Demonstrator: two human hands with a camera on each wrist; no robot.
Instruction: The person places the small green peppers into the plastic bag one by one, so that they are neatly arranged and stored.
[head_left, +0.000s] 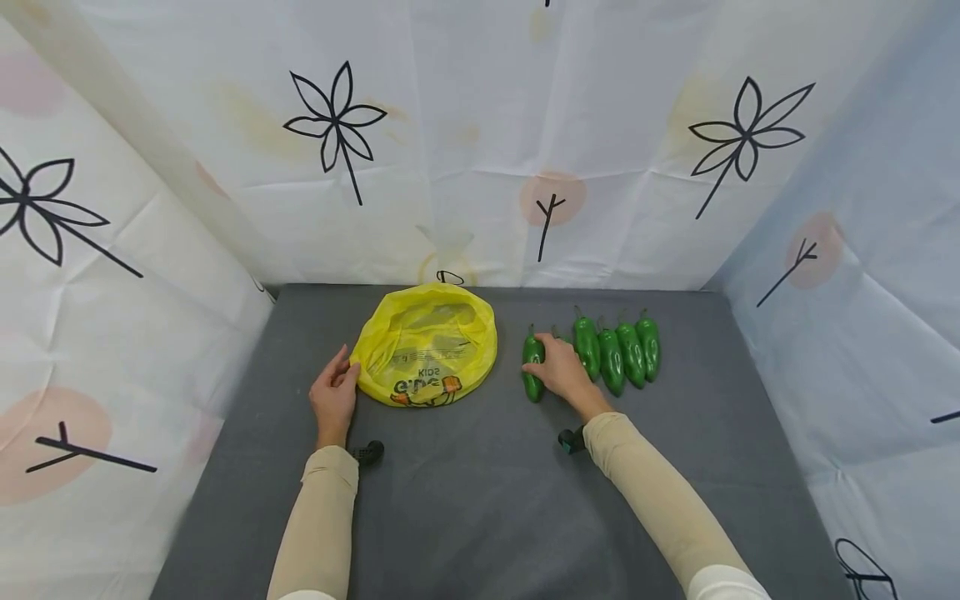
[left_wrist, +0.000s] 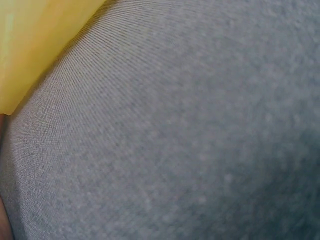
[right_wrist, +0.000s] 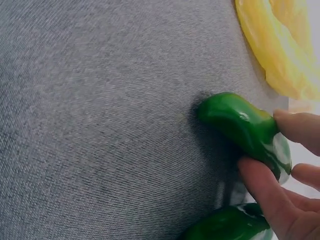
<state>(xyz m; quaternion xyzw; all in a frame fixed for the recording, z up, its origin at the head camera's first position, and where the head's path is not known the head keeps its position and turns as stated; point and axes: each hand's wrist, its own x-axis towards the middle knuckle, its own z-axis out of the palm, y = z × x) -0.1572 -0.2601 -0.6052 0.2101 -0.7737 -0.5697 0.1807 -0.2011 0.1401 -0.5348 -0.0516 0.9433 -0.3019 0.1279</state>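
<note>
A yellow plastic bag lies with its wide mouth turned up, its rim spread into a rough oval. At its left edge my left hand pinches the rim between thumb and fingers; the left wrist view catches only a corner of the bag. My right hand grips the leftmost green chili pepper, thumb on one side and fingers on the other. Close up, that glossy pepper sits between the fingertips, near the cloth. Another pepper is partly hidden behind this hand.
Several more green chili peppers stand in a row to the right of my right hand, stems pointing away. Grey cloth covers the table. White patterned fabric rises behind it and along both sides.
</note>
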